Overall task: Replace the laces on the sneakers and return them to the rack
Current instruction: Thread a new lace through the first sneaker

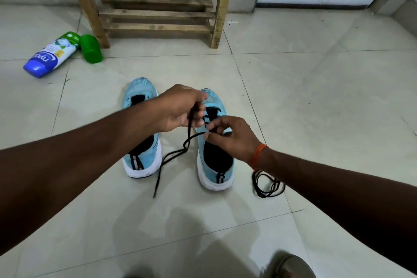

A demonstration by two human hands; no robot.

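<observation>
You have one view, from the camera on your head, facing forward and down over both forearms to the floor (316, 97). It sits near: your left hand (180, 108) and right hand (232, 140) meet mid-frame, fingers (199, 117) pinching the lace (176, 156). Just under the fingers lie the sneakers (141, 90). Well beyond them the rack (158, 13) meets the top edge. Tile lines bow toward the frame's edges.

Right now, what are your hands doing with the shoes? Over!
Left hand grips black lace, right hand pinches it over right shoe. Left shoe beside it, both on floor before rack. Spare lace coiled by right arm. Bottles lie beside rack.
</observation>
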